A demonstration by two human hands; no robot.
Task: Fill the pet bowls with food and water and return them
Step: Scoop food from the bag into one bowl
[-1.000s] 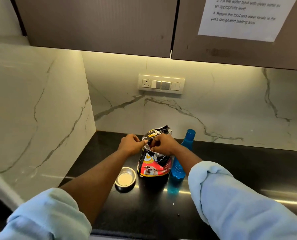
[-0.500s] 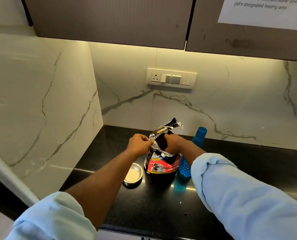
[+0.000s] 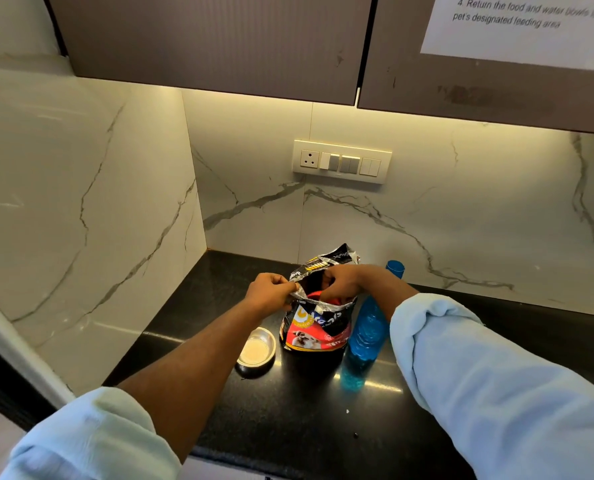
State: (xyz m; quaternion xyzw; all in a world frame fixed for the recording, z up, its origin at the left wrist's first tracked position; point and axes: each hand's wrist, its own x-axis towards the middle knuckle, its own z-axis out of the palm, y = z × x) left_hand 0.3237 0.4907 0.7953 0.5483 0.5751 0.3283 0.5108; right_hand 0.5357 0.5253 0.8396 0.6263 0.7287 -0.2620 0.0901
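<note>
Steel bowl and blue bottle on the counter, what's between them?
In the head view, the black-and-red pet food bag stands between the round steel bowl and the blue plastic bottle.

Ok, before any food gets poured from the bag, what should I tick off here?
1. Bag mouth open: ok, left hand and right hand hold its edges apart.
2. Bag upright on counter: ok.
3. Bowl upright beside bag: ok.
4. Bowl empty: cannot tell, inside looks pale.
5. Bottle capped and upright: ok.
6. Second bowl ready: not ok, only one shows.
</note>
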